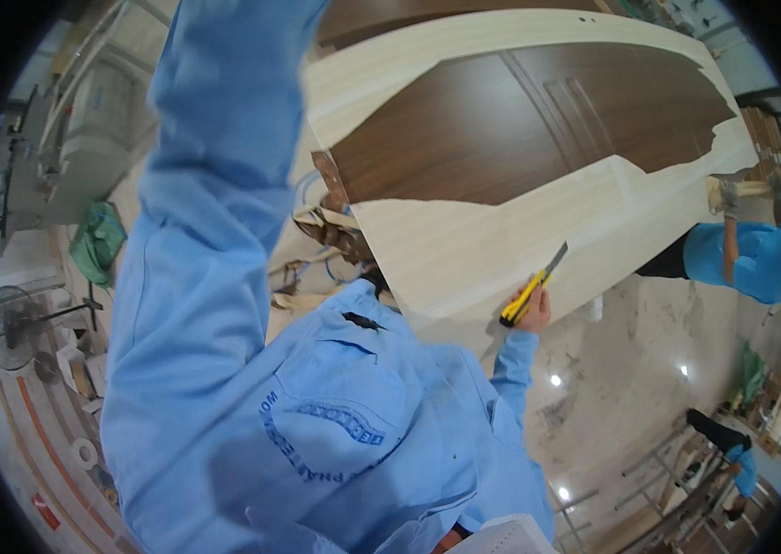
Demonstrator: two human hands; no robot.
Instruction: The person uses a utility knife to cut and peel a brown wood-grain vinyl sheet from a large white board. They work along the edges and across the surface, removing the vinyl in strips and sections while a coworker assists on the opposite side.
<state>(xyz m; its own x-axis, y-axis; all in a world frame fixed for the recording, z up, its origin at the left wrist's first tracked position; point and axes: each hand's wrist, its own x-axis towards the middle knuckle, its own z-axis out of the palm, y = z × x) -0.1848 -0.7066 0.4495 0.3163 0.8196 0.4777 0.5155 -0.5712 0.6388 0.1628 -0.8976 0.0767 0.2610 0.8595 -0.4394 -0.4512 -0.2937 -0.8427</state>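
Observation:
My right hand [537, 317] is closed around a yellow and black utility knife [529, 294], its blade out and pointing away from me. The knife is over the near edge of a large door panel. On the panel, a pale covering sheet [474, 245] surrounds a ragged opening that bares a dark brown wood-grain face [446, 120] with raised moulding. My left arm in its light blue sleeve [224, 129] stretches up past the top edge, so the left hand is out of sight.
At the far right, a person in a blue shirt [749, 260] has a gloved hand by the panel's end. Crumpled brown and pale scraps [340, 242] lie left of the panel. A standing fan [12, 328] and green bag [98, 245] are at left. Another person [741, 469] is lower right.

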